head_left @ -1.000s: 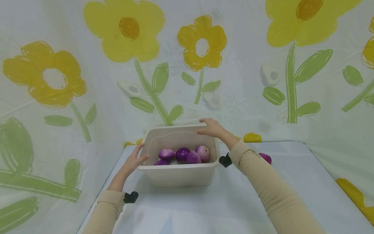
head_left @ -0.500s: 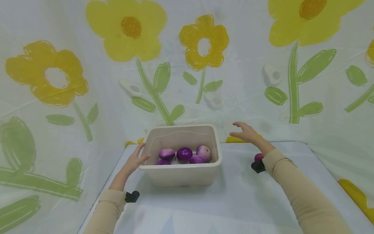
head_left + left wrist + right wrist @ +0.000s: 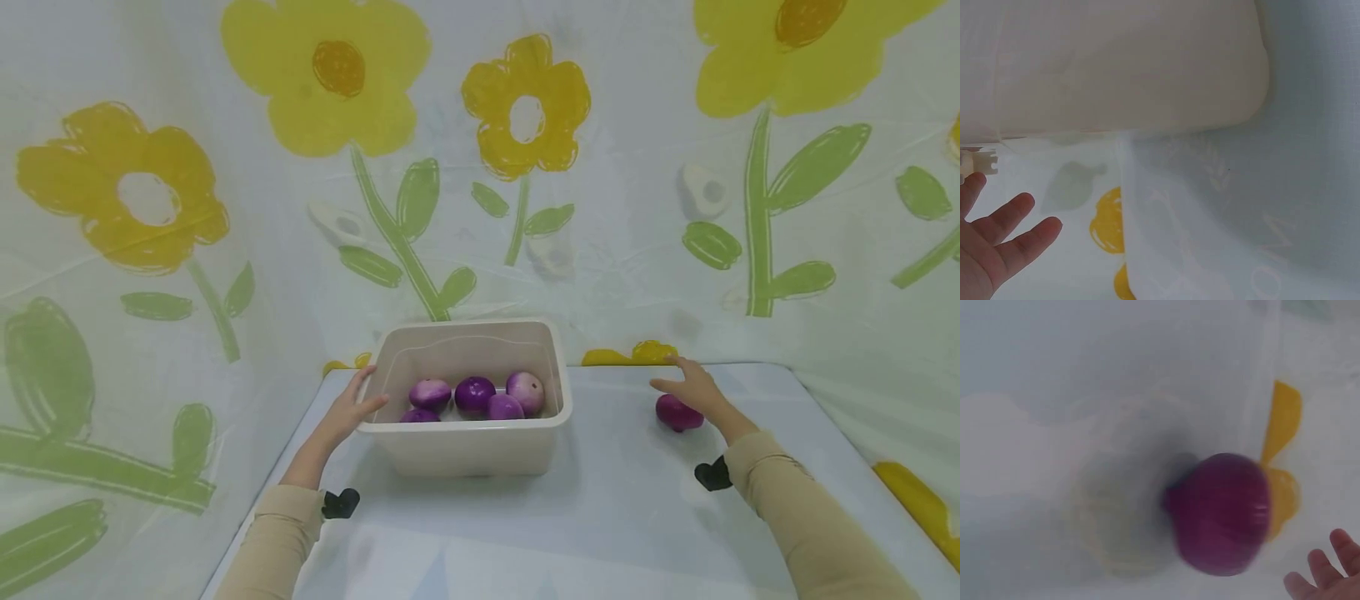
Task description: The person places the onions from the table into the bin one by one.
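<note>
A cream plastic bin holds several red onions, some deep purple and some paler. At its left rim is my left hand, thumb over the edge and fingers along the outside. The left wrist view shows those fingers straight and spread beside the bin's wall. To the right, one more red onion lies alone on the table. My right hand hovers just beyond and beside it, fingers spread and holding nothing. In the right wrist view that onion appears large, with the fingertips at the lower right corner.
The table has a pale blue cover and ends at a floral cloth backdrop. The backdrop also hangs along the left and right sides. The bin stands near the table's back edge.
My right hand has left the bin's right rim and moved right to the lone red onion. The left hand stays at the left rim. Inside the bin, the front paler onion has shifted slightly.
</note>
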Action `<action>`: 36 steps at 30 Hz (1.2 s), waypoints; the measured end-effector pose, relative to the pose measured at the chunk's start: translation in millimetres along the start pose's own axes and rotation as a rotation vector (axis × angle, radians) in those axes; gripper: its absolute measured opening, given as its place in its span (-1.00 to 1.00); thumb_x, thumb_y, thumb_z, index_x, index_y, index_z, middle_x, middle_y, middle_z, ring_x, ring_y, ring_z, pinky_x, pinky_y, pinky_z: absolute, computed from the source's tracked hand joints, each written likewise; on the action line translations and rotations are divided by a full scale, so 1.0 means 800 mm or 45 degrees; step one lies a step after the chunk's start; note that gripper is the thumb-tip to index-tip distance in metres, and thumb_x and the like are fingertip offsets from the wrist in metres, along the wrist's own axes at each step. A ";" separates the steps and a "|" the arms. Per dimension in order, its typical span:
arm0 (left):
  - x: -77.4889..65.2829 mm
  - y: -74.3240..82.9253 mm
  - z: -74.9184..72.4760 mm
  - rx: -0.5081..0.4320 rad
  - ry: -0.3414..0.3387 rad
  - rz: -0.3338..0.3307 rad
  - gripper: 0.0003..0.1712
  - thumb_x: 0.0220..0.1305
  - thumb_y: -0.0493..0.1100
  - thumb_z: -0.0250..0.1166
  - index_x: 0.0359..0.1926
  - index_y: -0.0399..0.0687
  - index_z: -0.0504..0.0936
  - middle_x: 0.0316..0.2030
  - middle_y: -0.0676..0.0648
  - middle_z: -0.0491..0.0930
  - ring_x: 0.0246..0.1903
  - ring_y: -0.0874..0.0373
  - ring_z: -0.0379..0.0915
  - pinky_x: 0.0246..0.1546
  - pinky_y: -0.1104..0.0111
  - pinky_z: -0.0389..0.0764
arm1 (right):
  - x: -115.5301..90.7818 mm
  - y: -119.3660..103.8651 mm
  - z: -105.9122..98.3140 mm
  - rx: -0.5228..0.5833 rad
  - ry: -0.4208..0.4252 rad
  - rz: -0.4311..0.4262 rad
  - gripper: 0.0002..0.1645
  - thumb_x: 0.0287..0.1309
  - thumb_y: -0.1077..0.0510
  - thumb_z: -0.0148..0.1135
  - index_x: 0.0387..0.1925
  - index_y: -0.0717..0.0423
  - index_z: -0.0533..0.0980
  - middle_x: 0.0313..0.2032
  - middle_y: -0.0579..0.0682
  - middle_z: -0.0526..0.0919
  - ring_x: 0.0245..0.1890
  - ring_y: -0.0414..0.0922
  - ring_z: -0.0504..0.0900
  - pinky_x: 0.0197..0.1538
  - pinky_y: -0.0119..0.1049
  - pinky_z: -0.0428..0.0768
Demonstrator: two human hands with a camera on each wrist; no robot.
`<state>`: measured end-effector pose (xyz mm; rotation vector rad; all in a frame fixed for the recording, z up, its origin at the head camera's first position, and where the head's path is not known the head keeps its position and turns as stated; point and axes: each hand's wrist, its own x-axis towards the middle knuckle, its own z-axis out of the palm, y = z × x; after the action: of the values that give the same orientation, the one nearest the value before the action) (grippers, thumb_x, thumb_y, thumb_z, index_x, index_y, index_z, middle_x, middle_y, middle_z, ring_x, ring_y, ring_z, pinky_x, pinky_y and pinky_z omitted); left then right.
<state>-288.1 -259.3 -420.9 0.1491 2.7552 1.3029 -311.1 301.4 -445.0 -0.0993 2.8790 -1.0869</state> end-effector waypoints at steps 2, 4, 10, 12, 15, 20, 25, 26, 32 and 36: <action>0.000 0.000 0.000 0.005 0.001 0.006 -0.10 0.21 0.13 0.15 0.40 -0.01 -0.12 0.33 -0.42 -0.03 0.25 -0.39 0.01 0.17 -0.19 0.14 | -0.003 0.015 0.007 0.002 0.001 0.033 -0.07 0.13 -0.13 0.13 0.25 0.47 0.05 0.23 0.55 0.01 0.21 0.45 -0.02 0.19 0.32 0.05; 0.000 0.001 0.000 0.007 0.002 0.002 -0.10 0.21 0.13 0.14 0.40 0.00 -0.12 0.33 -0.42 -0.04 0.25 -0.39 0.01 0.17 -0.20 0.14 | -0.006 0.028 0.015 0.012 0.000 0.054 -0.07 0.12 -0.11 0.14 0.25 0.47 0.05 0.22 0.55 0.03 0.19 0.45 0.03 0.18 0.32 0.09; 0.000 -0.001 0.001 -0.006 0.010 0.018 -0.09 0.19 0.18 0.14 0.41 0.03 -0.11 0.33 -0.42 -0.05 0.25 -0.41 -0.01 0.17 -0.22 0.11 | -0.013 0.052 0.032 -0.016 0.011 0.106 -0.10 0.10 -0.09 0.15 0.20 0.50 0.09 0.11 0.56 0.16 0.06 0.41 0.18 0.10 0.27 0.26; -0.002 -0.001 0.001 -0.003 0.013 0.043 -0.07 0.16 0.24 0.12 0.41 0.06 -0.10 0.32 -0.45 -0.04 0.23 -0.44 0.00 0.14 -0.25 0.12 | -0.016 0.058 0.037 0.003 0.019 0.128 -0.11 0.12 -0.08 0.14 0.20 0.51 0.07 0.09 0.57 0.17 0.05 0.42 0.18 0.09 0.26 0.27; -0.004 -0.002 0.002 0.030 0.037 0.081 -0.06 0.13 0.32 0.10 0.40 0.11 -0.07 0.29 -0.47 0.02 0.18 -0.48 0.05 0.07 -0.28 0.19 | -0.021 0.066 0.043 0.085 0.034 0.165 -0.12 0.17 -0.05 0.10 0.23 0.50 0.01 0.12 0.56 0.13 0.09 0.41 0.16 0.13 0.26 0.25; -0.001 -0.001 0.001 0.003 0.011 0.034 -0.07 0.16 0.25 0.13 0.41 0.07 -0.10 0.32 -0.44 -0.03 0.23 -0.45 0.00 0.13 -0.26 0.12 | -0.029 0.075 0.046 0.283 0.039 0.245 -0.06 0.18 -0.05 0.11 0.27 0.44 -0.12 0.19 0.53 0.02 0.17 0.39 0.08 0.20 0.23 0.20; 0.000 0.003 0.000 0.007 0.001 -0.019 -0.11 0.22 0.12 0.13 0.41 0.02 -0.13 0.34 -0.41 -0.06 0.26 -0.40 -0.02 0.18 -0.20 0.11 | -0.032 0.079 0.043 0.383 0.004 0.320 0.02 0.14 -0.08 0.15 0.28 0.39 -0.21 0.22 0.51 -0.04 0.20 0.38 0.03 0.23 0.22 0.14; 0.000 0.004 0.000 0.008 0.002 -0.022 -0.12 0.23 0.11 0.13 0.41 0.02 -0.13 0.34 -0.41 -0.06 0.26 -0.39 -0.02 0.18 -0.20 0.11 | -0.032 0.079 0.042 0.379 0.001 0.329 0.02 0.13 -0.08 0.16 0.28 0.38 -0.21 0.21 0.51 -0.03 0.20 0.38 0.04 0.23 0.22 0.15; 0.001 0.001 0.001 0.015 0.005 -0.017 -0.11 0.22 0.12 0.13 0.41 0.01 -0.12 0.35 -0.41 -0.07 0.26 -0.40 -0.04 0.17 -0.22 0.10 | -0.029 0.072 0.040 0.356 0.007 0.367 0.05 0.09 -0.13 0.19 0.28 0.35 -0.16 0.21 0.51 0.00 0.18 0.38 0.06 0.22 0.22 0.18; 0.001 0.001 0.002 0.012 0.004 -0.018 -0.09 0.20 0.15 0.14 0.41 0.00 -0.12 0.35 -0.40 -0.08 0.27 -0.40 -0.06 0.17 -0.23 0.08 | -0.026 0.062 0.036 0.354 -0.008 0.355 0.04 0.09 -0.15 0.19 0.29 0.33 -0.15 0.21 0.49 0.02 0.18 0.38 0.06 0.20 0.22 0.21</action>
<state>-288.6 -257.6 -421.1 0.1280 2.7599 1.2881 -289.7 321.1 -499.0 0.3004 2.5979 -1.4020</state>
